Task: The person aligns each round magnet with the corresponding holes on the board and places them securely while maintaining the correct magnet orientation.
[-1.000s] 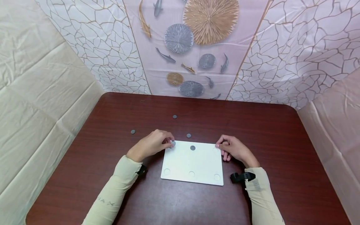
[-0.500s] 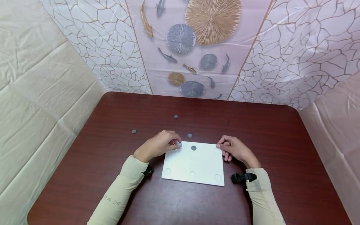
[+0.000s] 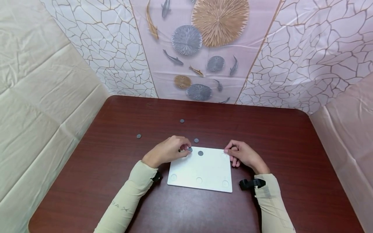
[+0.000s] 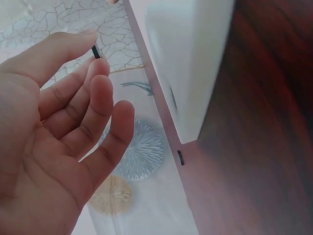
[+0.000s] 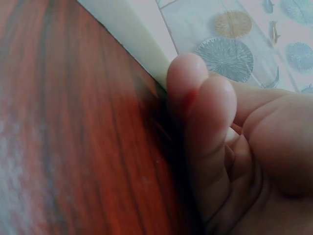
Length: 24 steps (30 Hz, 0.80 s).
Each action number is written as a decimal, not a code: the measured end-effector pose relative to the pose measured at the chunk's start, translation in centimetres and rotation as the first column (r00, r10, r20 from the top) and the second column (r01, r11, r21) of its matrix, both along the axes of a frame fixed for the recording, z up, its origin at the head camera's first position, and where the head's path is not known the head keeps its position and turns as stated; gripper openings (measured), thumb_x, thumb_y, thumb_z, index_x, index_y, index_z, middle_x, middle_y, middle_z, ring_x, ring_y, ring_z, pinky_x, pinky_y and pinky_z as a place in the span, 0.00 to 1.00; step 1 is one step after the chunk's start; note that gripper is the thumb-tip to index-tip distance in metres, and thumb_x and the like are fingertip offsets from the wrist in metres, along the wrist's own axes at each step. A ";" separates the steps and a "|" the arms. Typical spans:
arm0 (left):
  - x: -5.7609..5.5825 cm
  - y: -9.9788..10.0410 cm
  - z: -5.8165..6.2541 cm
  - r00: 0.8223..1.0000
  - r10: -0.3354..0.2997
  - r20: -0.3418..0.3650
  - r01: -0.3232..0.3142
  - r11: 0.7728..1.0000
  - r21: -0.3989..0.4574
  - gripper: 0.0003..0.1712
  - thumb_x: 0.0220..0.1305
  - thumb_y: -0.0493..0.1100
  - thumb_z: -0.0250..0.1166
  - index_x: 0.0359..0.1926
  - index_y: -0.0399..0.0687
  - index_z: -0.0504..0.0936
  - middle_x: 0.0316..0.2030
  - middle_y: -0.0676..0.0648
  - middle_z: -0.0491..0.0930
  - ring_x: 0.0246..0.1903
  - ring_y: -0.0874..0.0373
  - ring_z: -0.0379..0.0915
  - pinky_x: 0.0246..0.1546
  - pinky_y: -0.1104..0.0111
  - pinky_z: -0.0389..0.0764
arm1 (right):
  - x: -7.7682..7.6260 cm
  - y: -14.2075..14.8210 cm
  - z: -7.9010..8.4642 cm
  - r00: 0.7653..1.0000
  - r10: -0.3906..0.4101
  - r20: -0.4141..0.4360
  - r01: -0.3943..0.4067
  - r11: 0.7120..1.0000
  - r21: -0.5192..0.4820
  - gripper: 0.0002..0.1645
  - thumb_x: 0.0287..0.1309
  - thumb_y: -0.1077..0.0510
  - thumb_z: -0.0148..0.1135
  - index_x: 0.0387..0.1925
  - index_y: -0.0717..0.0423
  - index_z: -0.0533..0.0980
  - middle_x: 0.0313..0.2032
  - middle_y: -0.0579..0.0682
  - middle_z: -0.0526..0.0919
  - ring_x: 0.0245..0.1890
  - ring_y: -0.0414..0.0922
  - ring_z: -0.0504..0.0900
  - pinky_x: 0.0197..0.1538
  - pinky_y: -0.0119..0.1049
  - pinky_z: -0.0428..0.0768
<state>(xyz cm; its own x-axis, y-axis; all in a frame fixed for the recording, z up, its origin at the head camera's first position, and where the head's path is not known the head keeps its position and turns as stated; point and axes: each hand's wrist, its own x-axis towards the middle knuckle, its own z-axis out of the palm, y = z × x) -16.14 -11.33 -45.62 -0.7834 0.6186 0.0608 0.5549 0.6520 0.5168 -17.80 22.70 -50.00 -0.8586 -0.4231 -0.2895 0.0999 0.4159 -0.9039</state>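
Observation:
My left hand [image 3: 169, 150] pinches a small grey disc [image 3: 190, 150] between thumb and index finger, over the far edge of a white board [image 3: 201, 168]. Seen edge-on in the left wrist view, the disc [image 4: 96, 51] is thin and dark, and the other fingers curl loosely below it. A second grey disc [image 3: 200, 153] lies in the middle of the board's far row. Shallow round recesses show along the board's near side. At the far right corner, my right hand [image 3: 243, 153] grips the board, thumb on top; its curled fingers [image 5: 210, 112] are beside the edge.
On the brown table [image 3: 116, 181] behind the board lie a near disc [image 3: 196, 140] and a farther disc [image 3: 182, 121]. Another disc [image 3: 139, 136] is off to the left. A patterned cloth [image 3: 215, 87] hangs along the table's back edge.
My left hand has moved right along the board's far edge with the pinched disc, closer to the disc on the board. The right hand stays at the corner.

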 end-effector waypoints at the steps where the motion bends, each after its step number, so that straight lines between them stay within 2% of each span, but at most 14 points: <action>1: 0.0 0.1 0.0 1.000 0.000 -0.002 0.000 1.000 0.001 0.09 0.68 0.42 0.75 0.47 0.47 0.89 0.38 0.54 0.85 0.38 0.63 0.80 0.39 0.71 0.80 | 0.0 0.0 0.0 1.000 0.002 -0.001 -0.002 1.000 0.000 0.10 0.76 0.62 0.60 0.49 0.68 0.75 0.21 0.52 0.79 0.15 0.44 0.80 0.20 0.34 0.80; 10: 0.0 0.9 0.1 0.999 -0.023 -0.042 0.022 0.999 -0.033 0.08 0.67 0.45 0.75 0.46 0.53 0.89 0.35 0.59 0.82 0.35 0.65 0.77 0.38 0.72 0.78 | 0.1 -0.1 0.3 1.000 -0.004 0.005 0.004 1.000 0.004 0.10 0.76 0.62 0.61 0.49 0.68 0.75 0.21 0.53 0.79 0.15 0.43 0.80 0.20 0.34 0.79; 24: -0.2 1.9 0.3 0.997 -0.038 -0.061 0.031 0.993 -0.110 0.11 0.69 0.48 0.72 0.50 0.53 0.89 0.39 0.58 0.81 0.36 0.66 0.76 0.35 0.72 0.77 | 0.2 -0.2 0.6 1.000 -0.006 0.011 0.006 1.000 0.012 0.10 0.77 0.62 0.60 0.49 0.69 0.75 0.21 0.53 0.78 0.15 0.43 0.80 0.20 0.34 0.79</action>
